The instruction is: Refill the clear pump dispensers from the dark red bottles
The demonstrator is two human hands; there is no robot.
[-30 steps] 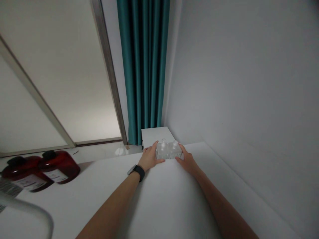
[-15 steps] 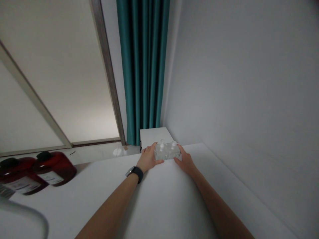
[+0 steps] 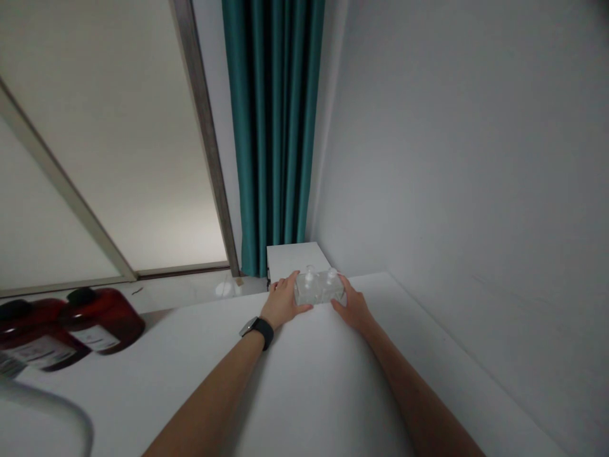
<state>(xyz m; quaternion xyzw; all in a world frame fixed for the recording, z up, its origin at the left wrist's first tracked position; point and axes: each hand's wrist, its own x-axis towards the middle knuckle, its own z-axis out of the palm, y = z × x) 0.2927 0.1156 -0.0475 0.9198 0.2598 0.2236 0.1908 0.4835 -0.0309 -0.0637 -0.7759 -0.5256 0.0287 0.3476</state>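
Pump bottles (image 3: 309, 292): side by side at the far edge of the table (image 3: 323, 381), between left hand (image 3: 281, 303) and right hand (image 3: 356, 310).
Capped bottles (image 3: 111, 320): paired at the table's left.
Curved bar (image 3: 57, 403): lower left, before the capped bottles.
Cabinet (image 3: 295, 255): beyond the table, behind the pump bottles.
Curtain (image 3: 273, 139): behind the cabinet.
Wall (image 3: 451, 165): along the table's right.
Sliding panels (image 3: 124, 158): left of the curtain.

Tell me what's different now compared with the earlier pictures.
Very little: the view has shifted slightly, so the two red bottles appear farther left in the picture. Nothing was visibly picked up or let go. The left hand and right hand stay on either side of the two clear bottles at the far edge of the white table.
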